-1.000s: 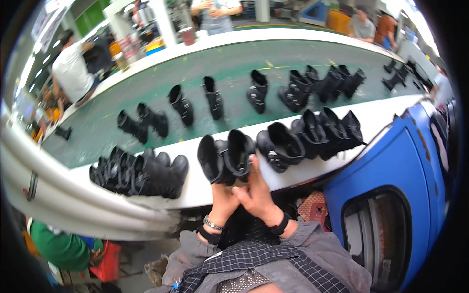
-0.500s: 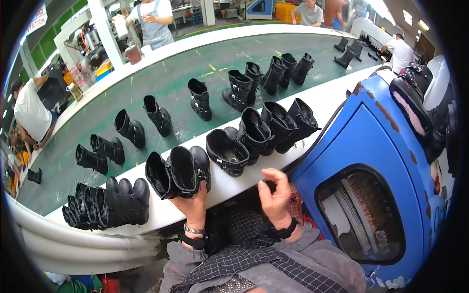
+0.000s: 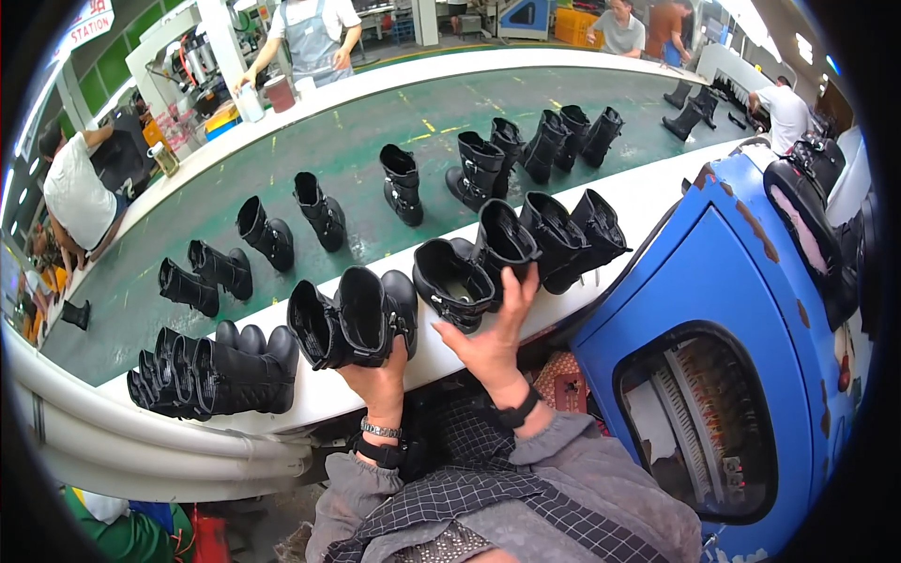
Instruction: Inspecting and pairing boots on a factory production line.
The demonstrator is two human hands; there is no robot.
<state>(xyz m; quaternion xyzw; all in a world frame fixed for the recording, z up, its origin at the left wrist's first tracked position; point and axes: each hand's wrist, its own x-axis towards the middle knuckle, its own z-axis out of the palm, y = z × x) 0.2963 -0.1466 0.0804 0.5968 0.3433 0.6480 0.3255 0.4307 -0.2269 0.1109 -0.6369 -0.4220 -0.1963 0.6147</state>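
Observation:
My left hand (image 3: 377, 383) grips a black boot (image 3: 364, 319) at the near edge of the white ledge, its fingers partly hidden by the shaft. Another black boot (image 3: 314, 324) stands against that one on the left. My right hand (image 3: 493, 347) is raised with thumb and fingers spread, by a black buckled boot (image 3: 455, 281) whose open top faces me. Its fingertips reach the lower part of a further boot (image 3: 507, 236); whether they touch it I cannot tell.
More boots (image 3: 554, 230) stand along the white ledge (image 3: 324, 405), with several lying stacked (image 3: 235, 375) at left. Beyond, a green conveyor belt (image 3: 366, 122) carries spaced boots. A blue machine (image 3: 676, 272) stands close at right. Co-workers (image 3: 319, 38) are across the belt.
My right hand has moved forward and left to the boots, its fingers spreading. The left hand stays on its boot. The view has shifted slightly.

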